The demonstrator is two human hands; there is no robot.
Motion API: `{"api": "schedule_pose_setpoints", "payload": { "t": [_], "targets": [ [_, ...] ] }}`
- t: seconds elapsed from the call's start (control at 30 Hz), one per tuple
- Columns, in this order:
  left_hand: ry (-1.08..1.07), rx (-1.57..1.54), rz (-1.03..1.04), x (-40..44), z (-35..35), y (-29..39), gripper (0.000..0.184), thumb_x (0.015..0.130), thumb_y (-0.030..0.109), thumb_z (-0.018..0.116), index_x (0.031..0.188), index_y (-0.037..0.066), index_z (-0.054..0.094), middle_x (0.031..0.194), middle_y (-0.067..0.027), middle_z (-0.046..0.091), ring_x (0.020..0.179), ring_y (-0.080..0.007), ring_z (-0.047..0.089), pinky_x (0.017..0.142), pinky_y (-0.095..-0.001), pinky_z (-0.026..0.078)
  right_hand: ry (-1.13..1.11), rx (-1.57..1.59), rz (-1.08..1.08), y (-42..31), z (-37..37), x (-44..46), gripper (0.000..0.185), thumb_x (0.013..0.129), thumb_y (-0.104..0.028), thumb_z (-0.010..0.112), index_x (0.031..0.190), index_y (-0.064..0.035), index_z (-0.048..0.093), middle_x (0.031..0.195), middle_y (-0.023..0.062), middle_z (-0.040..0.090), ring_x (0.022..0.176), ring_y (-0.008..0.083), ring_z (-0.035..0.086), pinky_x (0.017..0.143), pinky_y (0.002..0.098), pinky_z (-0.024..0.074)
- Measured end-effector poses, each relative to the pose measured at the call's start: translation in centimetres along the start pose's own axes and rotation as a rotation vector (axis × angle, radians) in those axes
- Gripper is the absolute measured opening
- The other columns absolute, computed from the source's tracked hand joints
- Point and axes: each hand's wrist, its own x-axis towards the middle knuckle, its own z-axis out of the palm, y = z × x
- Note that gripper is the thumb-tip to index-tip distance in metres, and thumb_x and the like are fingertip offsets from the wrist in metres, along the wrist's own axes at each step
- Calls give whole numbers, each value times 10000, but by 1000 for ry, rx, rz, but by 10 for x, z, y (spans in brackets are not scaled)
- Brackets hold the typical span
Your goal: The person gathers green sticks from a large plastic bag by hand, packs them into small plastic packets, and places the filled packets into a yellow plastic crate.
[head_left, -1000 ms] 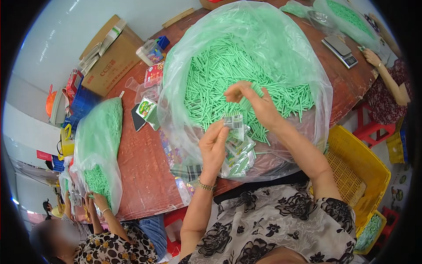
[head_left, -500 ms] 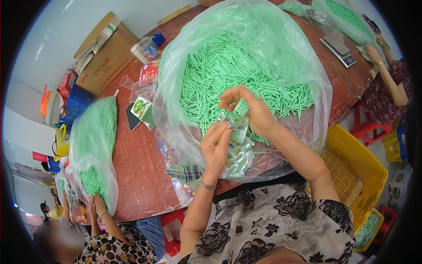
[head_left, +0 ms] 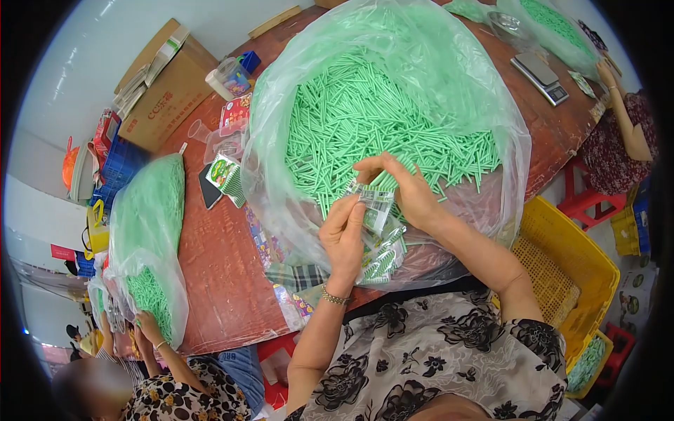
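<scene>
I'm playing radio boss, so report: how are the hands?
Left hand: pinching a packet. Right hand: curled beside it, grip on sticks unclear. Other packets just below; nothing plainly in the way.

Pinches printed packet (head_left: 379, 202) in left hand (head_left: 342, 233) | curls right hand (head_left: 408, 191) beside packet, too hidden to tell grip | shows open bag (head_left: 449, 49) of green sticks (head_left: 351, 116) beyond hands, striped packets (head_left: 385, 261) at near side | far left, carton (head_left: 165, 105) | left, second bag (head_left: 149, 200) on red table (head_left: 225, 266) | far right, scale (head_left: 539, 77) | near right, yellow crate (head_left: 588, 252)
</scene>
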Motion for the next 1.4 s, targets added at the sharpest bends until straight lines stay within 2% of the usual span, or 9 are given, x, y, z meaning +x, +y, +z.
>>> {"api": "schedule_pose_setpoints", "payload": {
  "t": [0.27, 0.43, 0.7, 0.8, 0.97, 1.0, 1.1, 1.27, 1.4],
  "targets": [
    [81, 82, 175, -1, 21, 14, 205, 942, 23, 608, 1128, -15, 687, 1100, -82, 651, 975, -139, 590, 862, -262, 465, -247, -165, 172, -19, 1, 1, 494, 1057, -392, 344, 1317, -28, 556, 1274, 93, 618, 1203, 160, 547, 1098, 333, 311],
    [194, 13, -12, 10, 18, 14, 213, 946, 32, 607, 1141, -2, 687, 1118, -81, 647, 1039, -148, 583, 895, -268, 459, -138, -127, 6, -18, -7, 12, 371, 1031, -278, 496, 1274, -19, 601, 1247, 90, 626, 1188, 177, 545, 1050, 332, 395],
    [192, 56, 144, 35, 31, 18, 198, 956, 49, 604, 1126, -12, 685, 1092, -53, 644, 999, -120, 572, 873, -256, 452, -232, -326, 107, -27, -16, 34, 508, 1039, -416, 422, 1346, -38, 564, 1283, 163, 601, 1208, 225, 540, 1068, 345, 377],
    [180, 28, 127, 39, 31, 13, 197, 966, 56, 597, 1127, -26, 676, 1082, -21, 635, 980, -86, 552, 864, -238, 437, -155, -382, 178, -23, -21, 39, 530, 1011, -424, 500, 1359, -26, 535, 1305, 163, 589, 1214, 219, 537, 1055, 342, 390],
    [171, -148, 57, 52, 27, 4, 196, 948, 53, 620, 1120, -8, 691, 1110, -61, 655, 1005, -125, 584, 887, -262, 463, -230, -655, 69, -61, -35, 31, 518, 902, -292, 700, 1292, 3, 527, 1174, 114, 628, 1059, 186, 589, 915, 331, 481],
    [174, -186, 66, 54, 26, -1, 199, 950, 57, 619, 1125, -8, 690, 1106, -57, 654, 1004, -123, 583, 886, -260, 461, -213, -781, -114, -66, -36, 27, 409, 886, -227, 697, 1195, 12, 577, 1012, 82, 649, 894, 160, 604, 794, 310, 496],
    [163, -210, 71, 59, 26, -3, 206, 953, 61, 617, 1133, -8, 688, 1106, -53, 650, 1004, -119, 580, 885, -256, 458, -175, -617, -23, -56, -42, 31, 271, 881, -170, 675, 1070, 16, 625, 883, 62, 649, 768, 147, 588, 691, 294, 476],
    [81, -105, 116, 64, 19, 6, 271, 942, 49, 629, 1208, 6, 660, 1109, -52, 646, 992, -105, 582, 861, -241, 464, 0, -739, -214, -50, -33, 34, 170, 872, -99, 646, 994, 19, 651, 817, 67, 639, 688, 142, 566, 616, 299, 459],
    [25, -270, -53, 61, 9, 5, 474, 883, 18, 693, 1340, 25, 568, 1103, -49, 647, 892, -75, 586, 790, -216, 485, 98, -654, -267, -37, -27, 37, 152, 874, -77, 638, 989, 21, 648, 830, 65, 646, 707, 133, 582, 617, 289, 459]
  ]
}}
